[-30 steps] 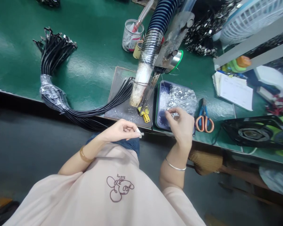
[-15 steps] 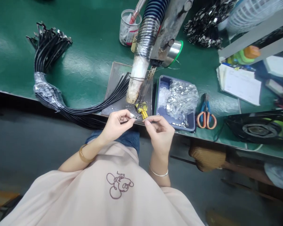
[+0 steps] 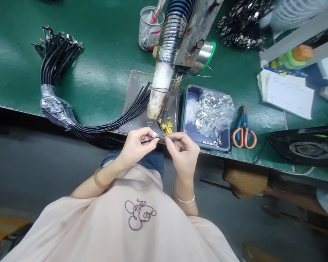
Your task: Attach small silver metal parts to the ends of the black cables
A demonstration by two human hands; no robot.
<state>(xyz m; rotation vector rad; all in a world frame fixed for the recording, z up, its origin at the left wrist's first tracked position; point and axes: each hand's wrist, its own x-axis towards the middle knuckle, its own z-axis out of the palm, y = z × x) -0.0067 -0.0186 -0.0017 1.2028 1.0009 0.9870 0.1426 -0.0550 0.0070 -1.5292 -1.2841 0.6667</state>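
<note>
My left hand (image 3: 136,146) pinches a thin black cable (image 3: 149,140) near its end, at the bench's front edge. Facing it, my right hand (image 3: 183,150) has thumb and forefinger pressed together at the cable's tip; what they hold is too small to name. Just beyond the fingertips is a yellow piece (image 3: 168,128) on a dark board (image 3: 131,94). Above it hang a soldering tip (image 3: 171,98) and a white-ended hose (image 3: 159,89). A bundle of black cables (image 3: 98,128) runs leftward from the board.
Right of the board stands a blue tray (image 3: 226,143) with bagged small metal parts (image 3: 214,112). Orange-handled cutters (image 3: 244,134), a notepad (image 3: 289,94) and a black fan (image 3: 303,147) lie further right. Behind are a clear cup (image 3: 146,34) and a solder spool (image 3: 205,58).
My right hand's fingertips have moved slightly left, closer to my left hand's. More of the black cable shows between the hands. The view has shifted slightly.
</note>
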